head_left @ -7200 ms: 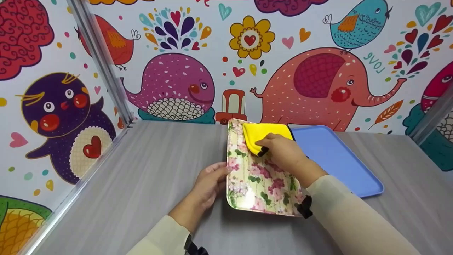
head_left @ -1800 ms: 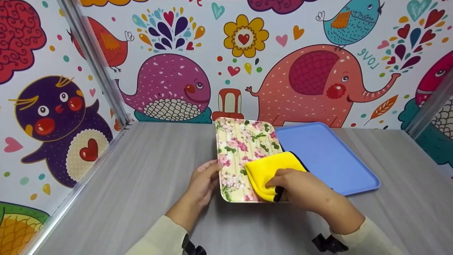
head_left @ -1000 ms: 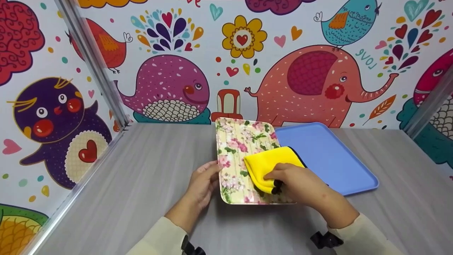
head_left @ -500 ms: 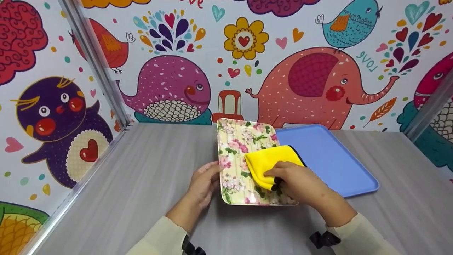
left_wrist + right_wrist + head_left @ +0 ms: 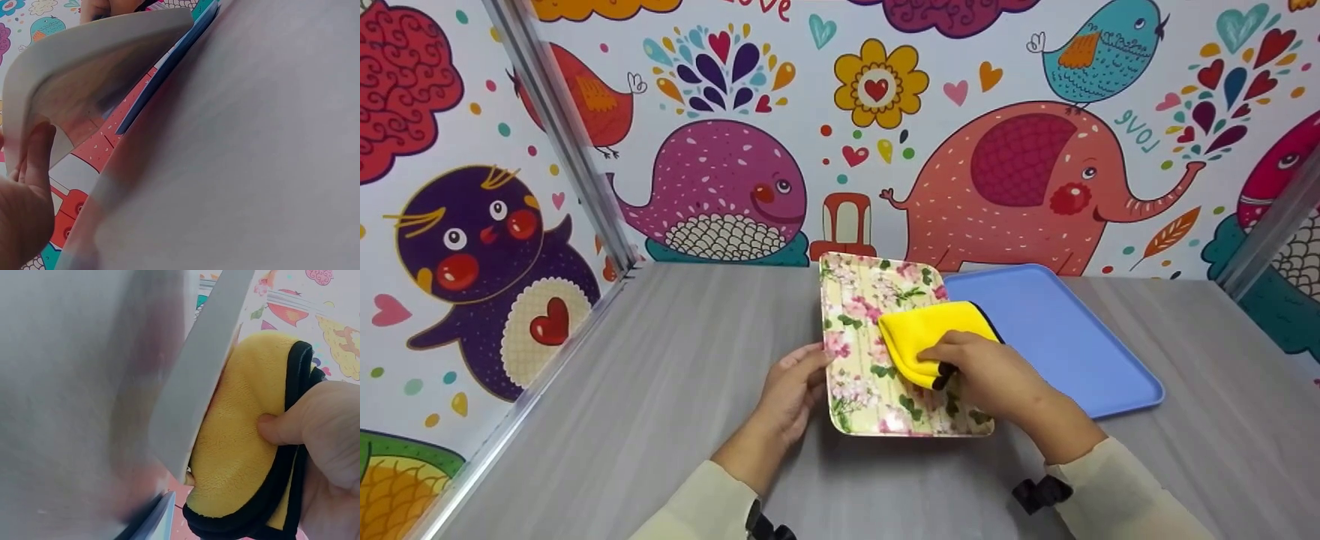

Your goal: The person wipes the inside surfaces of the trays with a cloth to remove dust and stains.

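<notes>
A rectangular tray with a pink floral print (image 5: 859, 390) is held tilted above the table by my left hand (image 5: 795, 390). That hand grips its left edge, thumb on the printed face and fingers behind, as the left wrist view shows on the tray's pale underside (image 5: 67, 101). My right hand (image 5: 990, 375) holds a folded yellow cloth (image 5: 922, 337) with black edging against the printed face. In the right wrist view the thumb presses into the plush cloth (image 5: 242, 427), beside the tray's white rim (image 5: 197, 365).
A blue tray (image 5: 1080, 345) lies flat on the grey wood-grain table (image 5: 682, 360), behind and right of the floral tray. Walls printed with cartoon animals stand at the back and left, joined by a metal corner strip (image 5: 562, 135).
Over the last second or so my right hand has slid the cloth up the floral tray, away from its near edge. Earlier the cloth was at the far edge. My left hand keeps its grip.
</notes>
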`<state>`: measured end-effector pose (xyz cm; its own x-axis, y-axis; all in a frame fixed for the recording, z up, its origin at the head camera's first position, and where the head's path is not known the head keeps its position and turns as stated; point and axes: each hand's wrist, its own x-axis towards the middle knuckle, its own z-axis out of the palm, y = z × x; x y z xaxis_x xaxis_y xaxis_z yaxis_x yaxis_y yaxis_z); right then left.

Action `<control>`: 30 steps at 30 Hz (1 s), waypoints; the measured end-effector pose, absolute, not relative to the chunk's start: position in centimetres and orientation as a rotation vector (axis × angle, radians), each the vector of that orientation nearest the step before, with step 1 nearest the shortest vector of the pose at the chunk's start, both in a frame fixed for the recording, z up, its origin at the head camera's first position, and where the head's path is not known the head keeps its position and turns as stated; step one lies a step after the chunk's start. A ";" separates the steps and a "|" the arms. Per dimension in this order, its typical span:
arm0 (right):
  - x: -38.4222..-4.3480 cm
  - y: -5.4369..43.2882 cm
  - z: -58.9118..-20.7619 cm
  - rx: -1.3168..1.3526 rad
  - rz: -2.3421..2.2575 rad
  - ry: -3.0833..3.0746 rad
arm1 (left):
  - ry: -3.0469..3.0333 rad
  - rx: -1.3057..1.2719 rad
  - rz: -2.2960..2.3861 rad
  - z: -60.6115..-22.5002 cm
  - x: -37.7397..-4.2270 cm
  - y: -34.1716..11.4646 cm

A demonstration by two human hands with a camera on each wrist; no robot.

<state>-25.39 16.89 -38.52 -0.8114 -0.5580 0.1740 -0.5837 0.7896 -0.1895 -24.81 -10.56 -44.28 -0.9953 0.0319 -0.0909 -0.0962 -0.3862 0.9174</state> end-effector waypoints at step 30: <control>-29.1 16.5 -38.0 0.844 0.404 -2.955 | 1.704 -0.103 2.537 -44.1 -24.6 -10.5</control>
